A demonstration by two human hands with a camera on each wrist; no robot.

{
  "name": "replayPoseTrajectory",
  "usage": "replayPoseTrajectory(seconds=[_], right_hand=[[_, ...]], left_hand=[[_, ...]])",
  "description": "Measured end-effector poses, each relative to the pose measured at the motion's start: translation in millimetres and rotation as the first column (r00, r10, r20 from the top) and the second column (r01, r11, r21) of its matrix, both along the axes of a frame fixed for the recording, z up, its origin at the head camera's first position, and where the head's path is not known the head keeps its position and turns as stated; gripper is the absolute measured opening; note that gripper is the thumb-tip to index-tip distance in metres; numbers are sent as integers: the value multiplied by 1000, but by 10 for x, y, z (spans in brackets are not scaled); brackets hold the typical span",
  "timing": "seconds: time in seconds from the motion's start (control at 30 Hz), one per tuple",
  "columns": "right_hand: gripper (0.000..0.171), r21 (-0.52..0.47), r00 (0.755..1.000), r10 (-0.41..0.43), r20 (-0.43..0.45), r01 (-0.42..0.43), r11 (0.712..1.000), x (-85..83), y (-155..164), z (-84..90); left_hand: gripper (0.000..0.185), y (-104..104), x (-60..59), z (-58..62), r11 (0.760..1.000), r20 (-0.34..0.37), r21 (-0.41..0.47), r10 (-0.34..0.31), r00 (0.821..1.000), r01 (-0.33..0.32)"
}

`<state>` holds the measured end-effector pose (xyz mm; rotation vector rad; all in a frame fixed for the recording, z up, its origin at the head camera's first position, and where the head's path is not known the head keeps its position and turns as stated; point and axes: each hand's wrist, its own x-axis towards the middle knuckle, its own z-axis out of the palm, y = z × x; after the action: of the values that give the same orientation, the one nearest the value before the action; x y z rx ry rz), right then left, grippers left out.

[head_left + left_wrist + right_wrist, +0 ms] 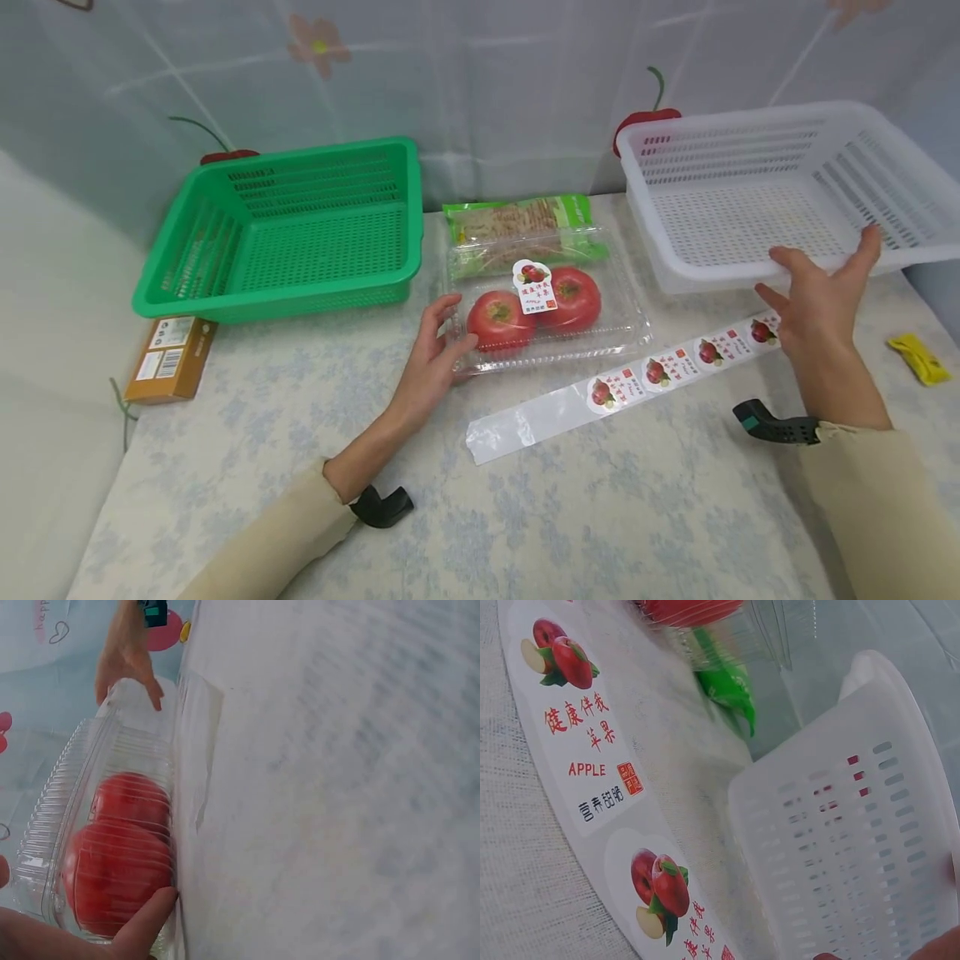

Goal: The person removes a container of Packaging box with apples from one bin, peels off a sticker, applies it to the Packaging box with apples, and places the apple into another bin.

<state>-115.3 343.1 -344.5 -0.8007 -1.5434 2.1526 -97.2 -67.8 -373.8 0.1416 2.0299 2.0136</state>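
- Head view: the left hand point(433, 354) lay at the near-left corner of the clear clamshell box point(551, 329), thumb and fingers curled lightly round its edge. The box sat mid-table with two tomatoes point(536, 310) inside and a sticker point(534, 287) on its lid. My judgement: a grip on one corner alone could let the thin plastic flex or the lid pop if the box were lifted. The right hand point(813, 304) was spread, fingers apart, thumb up against the front rim of the white basket point(757, 196), which looked tipped up at its near edge; it could slip and drop onto the sticker strip point(622, 392) lying just below. The green basket point(288, 229) stood well apart on the left, and a green packet point(521, 221) lay behind the box.
- Left wrist view: a finger point(142, 922) pressed the box's ribbed wall point(112, 787) beside the nearer tomato point(116, 877). Too hard a squeeze might buckle the wall against the fruit.
- Right wrist view: only a fingertip showed at the lower edge, so the hold on the white basket's wall point(855, 847) could not be told here. The apple stickers point(592, 750) lay close beneath it, where a sliding basket might crease them.
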Motion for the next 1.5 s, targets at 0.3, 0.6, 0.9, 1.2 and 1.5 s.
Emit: replayPoseTrajectory(seconds=[0.3,0.6,0.9,1.2,1.5], right_hand=[[93,55,1000,6,19,-7,998,-14,-23,-19],[89,79,1000,12,-10,-11,997,-26,-75,-73],[89,113,999,35,-16,-33,993,-35,-121,-55],[92,91,999,48,6,-48,995,-43,-81,-40],[96,105,999,23,-45,-18,994,-20,13,-85]], left_hand=[[80,-32,-65,122,995,180,96,15,984,-32],[86,-98,-51,212,961,337,257,12,942,-104],[84,-92,174,357,932,304,333,37,952,-142],[83,87,139,688,913,196,396,15,981,-93],[81,814,-120,1014,893,197,434,37,980,-121]])
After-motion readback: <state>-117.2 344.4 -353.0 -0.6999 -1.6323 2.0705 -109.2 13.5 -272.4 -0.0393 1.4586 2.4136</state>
